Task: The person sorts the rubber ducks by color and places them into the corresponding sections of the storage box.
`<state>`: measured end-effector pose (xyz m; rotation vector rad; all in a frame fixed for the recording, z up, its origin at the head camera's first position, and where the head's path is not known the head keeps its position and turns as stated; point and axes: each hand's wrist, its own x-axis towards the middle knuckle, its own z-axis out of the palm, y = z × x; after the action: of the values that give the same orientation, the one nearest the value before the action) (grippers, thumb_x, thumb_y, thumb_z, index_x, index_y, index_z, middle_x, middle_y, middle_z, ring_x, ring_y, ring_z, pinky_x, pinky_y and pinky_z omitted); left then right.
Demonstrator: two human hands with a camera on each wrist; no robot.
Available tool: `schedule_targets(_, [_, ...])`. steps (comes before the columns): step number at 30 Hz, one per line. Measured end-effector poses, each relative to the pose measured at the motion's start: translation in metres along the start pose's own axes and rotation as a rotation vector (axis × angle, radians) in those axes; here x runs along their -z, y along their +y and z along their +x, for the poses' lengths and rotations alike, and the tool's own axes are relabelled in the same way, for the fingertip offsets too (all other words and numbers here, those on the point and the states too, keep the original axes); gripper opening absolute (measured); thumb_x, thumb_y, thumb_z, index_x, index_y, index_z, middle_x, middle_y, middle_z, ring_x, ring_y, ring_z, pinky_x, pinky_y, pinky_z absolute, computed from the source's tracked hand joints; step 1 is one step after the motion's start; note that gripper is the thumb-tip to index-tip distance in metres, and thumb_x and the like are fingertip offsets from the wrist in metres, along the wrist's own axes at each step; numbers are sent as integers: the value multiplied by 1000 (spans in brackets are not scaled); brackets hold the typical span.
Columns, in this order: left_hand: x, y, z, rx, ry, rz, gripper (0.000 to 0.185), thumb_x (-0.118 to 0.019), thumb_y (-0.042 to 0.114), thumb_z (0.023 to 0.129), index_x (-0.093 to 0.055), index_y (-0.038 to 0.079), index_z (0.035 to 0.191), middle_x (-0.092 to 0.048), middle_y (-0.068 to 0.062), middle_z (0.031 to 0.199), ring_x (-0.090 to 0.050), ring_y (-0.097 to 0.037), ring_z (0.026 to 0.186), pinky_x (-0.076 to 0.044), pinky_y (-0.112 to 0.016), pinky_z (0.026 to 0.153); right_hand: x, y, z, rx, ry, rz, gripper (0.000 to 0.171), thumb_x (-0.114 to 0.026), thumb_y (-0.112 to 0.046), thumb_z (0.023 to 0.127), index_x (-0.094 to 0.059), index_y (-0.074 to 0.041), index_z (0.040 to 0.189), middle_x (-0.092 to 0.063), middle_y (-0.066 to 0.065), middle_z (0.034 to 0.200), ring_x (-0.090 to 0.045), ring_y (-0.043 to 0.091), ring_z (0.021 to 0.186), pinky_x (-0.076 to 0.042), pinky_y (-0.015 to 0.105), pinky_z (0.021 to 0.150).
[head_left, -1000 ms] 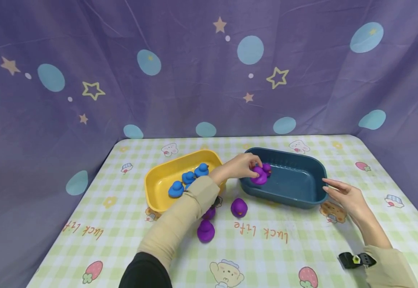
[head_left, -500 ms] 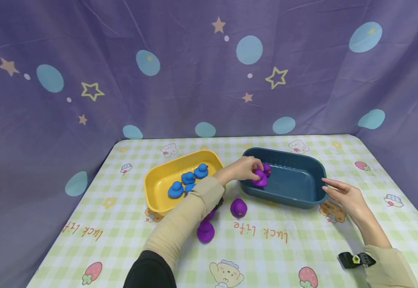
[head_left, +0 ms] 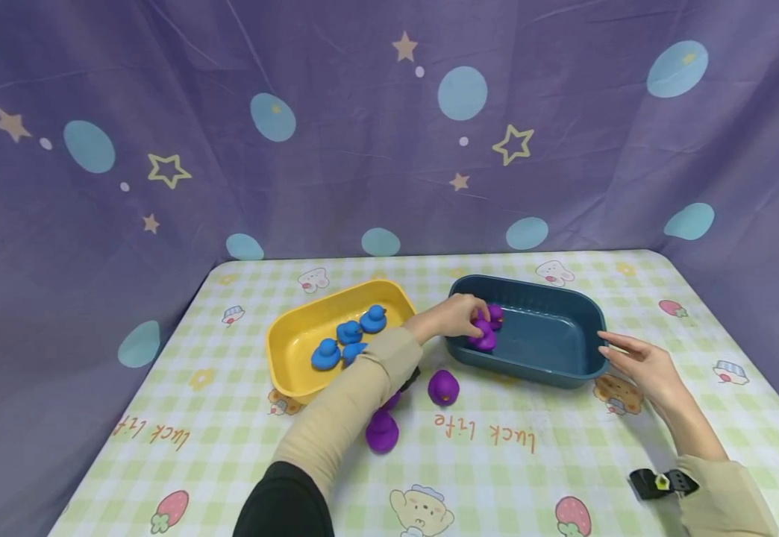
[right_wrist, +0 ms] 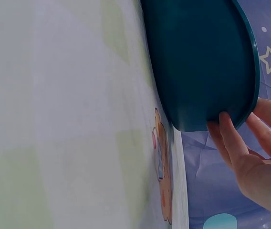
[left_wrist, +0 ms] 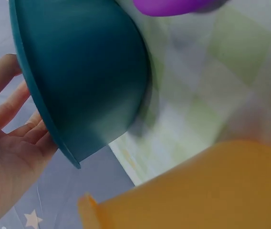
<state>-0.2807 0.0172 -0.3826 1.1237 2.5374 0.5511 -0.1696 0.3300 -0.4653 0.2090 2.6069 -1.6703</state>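
Observation:
In the head view my left hand (head_left: 455, 316) reaches over the left end of the dark teal tub (head_left: 564, 379). Its fingers and thumb pinch a purple rubber duck (head_left: 483, 340) low inside that tub. Right beside it sits another purple duck (head_left: 495, 316). My right hand (head_left: 648, 367) is at the tub's right end, its fingers extended to the rim. In the right wrist view the right fingertips (right_wrist: 224, 116) lie against the tub's corner. The left wrist view shows the left hand (left_wrist: 16, 143) at the tub's rim, the held duck hidden behind the wall.
A yellow tub (head_left: 280, 365) with several blue rubber ducks (head_left: 326, 354) stands to the left, partly behind the left forearm. On the checked tablecloth (head_left: 497, 477) in front lie a purple duck (head_left: 443, 388) and another purple duck (head_left: 382, 432), with one more partly covered by the sleeve.
My left hand has lowered slightly, and the purple duck it pinches sits a little lower in the teal tub. The left forearm has shifted slightly right. My right hand stays at the rim.

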Motion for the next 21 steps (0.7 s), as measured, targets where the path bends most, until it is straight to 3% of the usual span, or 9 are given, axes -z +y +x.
schedule_targets(9, [-3,-3,3,16,-11,13,25,-66,10,81,-63,4,106,-52,-2,77,-42,-9,69,-36,-15,62,-1,-2,-1,-26,6,10,61,-56,-53,84,-47,-20,134,-37,10,141,-48,-18,92,-47,12,76])
schedule_targets(16, [-6,-5,5,21,-34,27,25,-66,11,82,-63,4,106,-61,-6,89,-48,-9,74,-40,-15,66,-3,-31,-18,6,-21,-34,62,-51,-43,90,-39,-5,138,-27,28,142,-43,-23,87,-47,11,76])
schedule_targets(21, [-8,-4,8,29,-38,49,25,-67,11,82,-64,5,107,-64,-8,101,-53,-11,85,-43,-16,75,-4,-34,-20,8,-12,-36,63,-51,-41,91,-38,-1,138,-28,29,142,-43,-23,86,-48,12,76])
